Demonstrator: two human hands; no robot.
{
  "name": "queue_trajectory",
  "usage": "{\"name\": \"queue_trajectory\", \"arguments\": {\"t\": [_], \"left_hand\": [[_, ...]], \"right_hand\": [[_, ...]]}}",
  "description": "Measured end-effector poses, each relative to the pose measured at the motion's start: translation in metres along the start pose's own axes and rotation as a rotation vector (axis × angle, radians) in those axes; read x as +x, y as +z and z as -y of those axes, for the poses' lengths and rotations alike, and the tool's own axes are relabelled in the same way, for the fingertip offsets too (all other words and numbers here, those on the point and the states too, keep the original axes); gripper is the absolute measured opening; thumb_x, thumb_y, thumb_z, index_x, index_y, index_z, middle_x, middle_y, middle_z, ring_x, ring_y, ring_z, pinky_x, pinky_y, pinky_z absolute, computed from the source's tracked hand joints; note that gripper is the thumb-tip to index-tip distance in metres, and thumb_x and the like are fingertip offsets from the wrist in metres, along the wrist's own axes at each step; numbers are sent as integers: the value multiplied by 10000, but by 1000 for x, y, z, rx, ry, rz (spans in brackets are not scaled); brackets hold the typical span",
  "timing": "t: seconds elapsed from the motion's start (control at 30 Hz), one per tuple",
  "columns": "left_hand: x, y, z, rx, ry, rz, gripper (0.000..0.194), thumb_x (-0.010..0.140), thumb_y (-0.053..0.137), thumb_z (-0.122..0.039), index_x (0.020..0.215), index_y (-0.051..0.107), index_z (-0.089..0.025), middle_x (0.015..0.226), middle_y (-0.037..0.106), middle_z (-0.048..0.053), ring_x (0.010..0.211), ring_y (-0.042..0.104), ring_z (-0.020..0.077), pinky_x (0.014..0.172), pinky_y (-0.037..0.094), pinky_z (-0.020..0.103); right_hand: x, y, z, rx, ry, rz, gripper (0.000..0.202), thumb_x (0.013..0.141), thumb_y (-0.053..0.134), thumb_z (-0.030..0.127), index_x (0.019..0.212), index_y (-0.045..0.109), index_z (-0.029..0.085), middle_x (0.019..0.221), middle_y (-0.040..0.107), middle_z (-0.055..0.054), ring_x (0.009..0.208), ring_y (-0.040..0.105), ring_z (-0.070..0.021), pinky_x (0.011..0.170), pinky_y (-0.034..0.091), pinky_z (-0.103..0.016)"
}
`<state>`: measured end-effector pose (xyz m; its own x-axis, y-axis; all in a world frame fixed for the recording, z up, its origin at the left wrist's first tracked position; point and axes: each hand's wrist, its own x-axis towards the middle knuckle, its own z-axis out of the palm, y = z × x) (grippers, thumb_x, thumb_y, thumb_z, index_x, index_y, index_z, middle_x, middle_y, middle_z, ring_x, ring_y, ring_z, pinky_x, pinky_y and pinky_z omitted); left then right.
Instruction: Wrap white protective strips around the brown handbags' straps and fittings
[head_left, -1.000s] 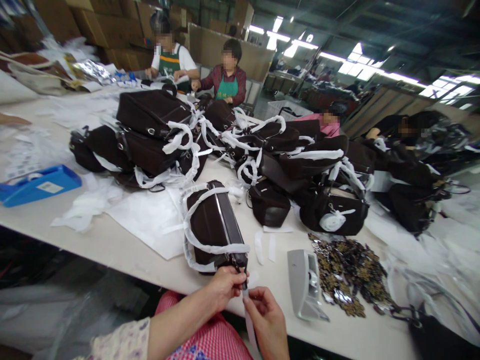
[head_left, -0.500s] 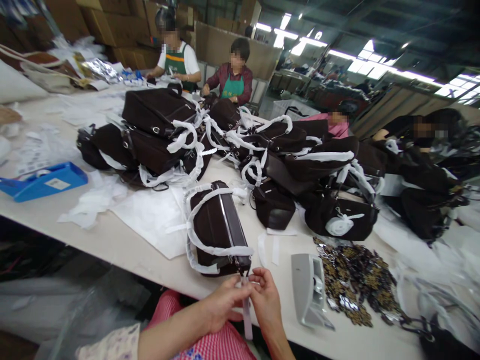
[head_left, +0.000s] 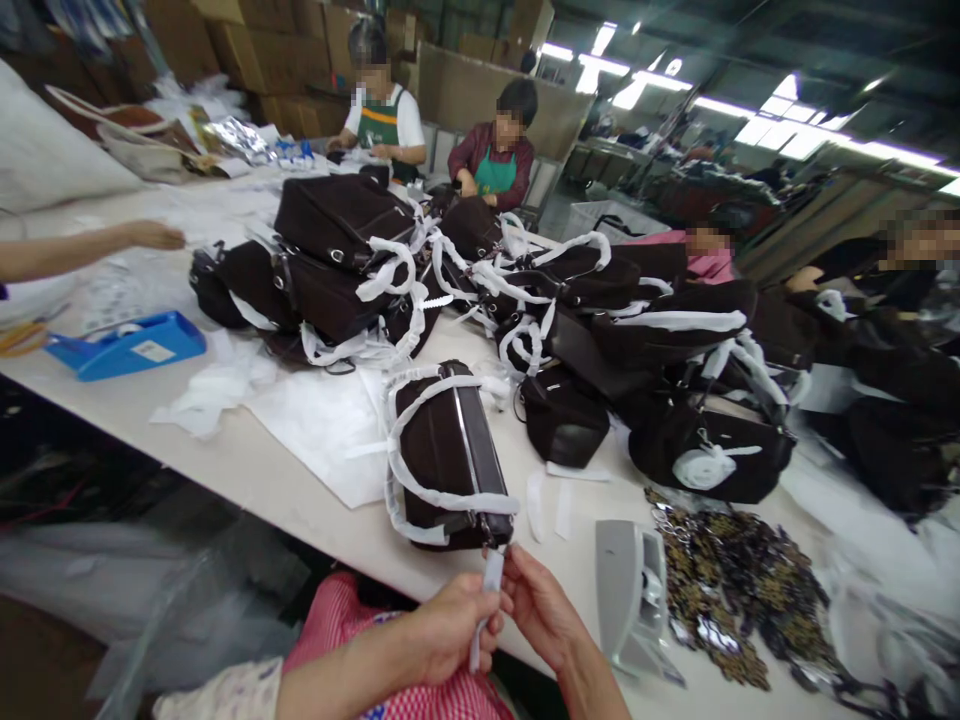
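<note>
A dark brown handbag (head_left: 435, 450) lies on the table just ahead of me, its handles wrapped in white paper and a zip along its top. From its near end a narrow white strip (head_left: 491, 580) hangs over the table edge. My left hand (head_left: 454, 630) is closed around the strip, thumb on top. Beside the strip's upper end, close to the bag's corner, my right hand (head_left: 544, 605) has its thumb and fingers pressed together; what they pinch is hidden. White paper strips (head_left: 562, 510) lie right of the bag.
A grey tape dispenser (head_left: 630, 600) and a heap of chains with metal fittings (head_left: 727, 570) lie at right. Dark handbags (head_left: 337, 290) are piled behind. A blue tape dispenser (head_left: 142, 345) stands left, near another person's arm (head_left: 90, 250). Several co-workers sit across the table.
My left hand has closed around the strip and turned it. My right hand stays by the bag's end. Another person's arm has come in from the left, and the view has shifted slightly.
</note>
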<state>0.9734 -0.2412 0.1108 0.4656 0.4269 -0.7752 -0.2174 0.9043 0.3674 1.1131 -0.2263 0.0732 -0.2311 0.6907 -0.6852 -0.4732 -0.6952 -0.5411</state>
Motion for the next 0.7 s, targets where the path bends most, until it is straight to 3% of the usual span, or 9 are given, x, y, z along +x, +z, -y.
{"name": "queue_trajectory", "arguments": {"t": [0.13,0.23,0.3,0.4,0.47,0.53,0.6,0.7], "left_hand": [[-2,3,1,-5,-7,-10,87,771,467,-176,855,486,-171,570,428,-70,429,348,60,422,251,195],[-2,4,4,-26,-3,-13,89,763,472,-181,850,479,-173,576,421,-73,409,307,49,406,217,190],[-4,2,5,-46,-5,-40,104,743,482,-175,847,476,-173,564,399,-81,395,251,37,398,160,187],[-13,-6,3,-69,-23,-30,158,682,497,-151,838,477,-173,535,361,-93,387,188,24,403,74,186],[-22,-16,0,-63,-45,13,176,639,509,-154,812,484,-174,524,350,-96,380,161,18,401,54,186],[-31,-27,-3,-38,-67,54,175,605,526,-167,776,492,-172,514,347,-96,373,144,14,393,48,187],[-41,-38,-5,-4,-85,83,172,580,545,-172,745,500,-169,502,349,-93,369,151,13,388,47,186],[-55,-52,-5,26,-91,105,166,568,566,-169,723,505,-165,483,347,-91,367,162,15,382,54,181]], "right_hand": [[8,-1,-10,56,76,-26,398,621,822,429,839,654,142,746,711,-32,532,568,-102,411,335,-172],[6,-6,-5,-169,-18,-43,383,657,770,498,735,587,170,615,639,13,493,540,-113,417,349,-197],[2,-15,9,-523,-249,-111,340,720,716,490,732,560,188,628,627,5,571,583,-153,503,434,-247],[0,-24,38,-1195,-792,-108,295,808,648,329,1070,601,203,1071,664,-111,979,616,-262,804,503,-390],[3,-19,55,-1579,-1098,105,480,832,605,198,1296,499,257,1382,492,-142,1225,480,-306,944,450,-466],[8,-3,67,-1842,-1258,404,569,828,599,121,1346,453,306,1478,384,-127,1319,375,-316,981,424,-486],[14,20,74,-1983,-1278,678,565,827,626,132,1330,465,333,1493,368,-111,1314,379,-303,951,445,-455],[23,57,79,-2063,-1171,997,510,788,710,278,1259,527,339,1499,356,-100,1249,436,-292,893,465,-417]]}}
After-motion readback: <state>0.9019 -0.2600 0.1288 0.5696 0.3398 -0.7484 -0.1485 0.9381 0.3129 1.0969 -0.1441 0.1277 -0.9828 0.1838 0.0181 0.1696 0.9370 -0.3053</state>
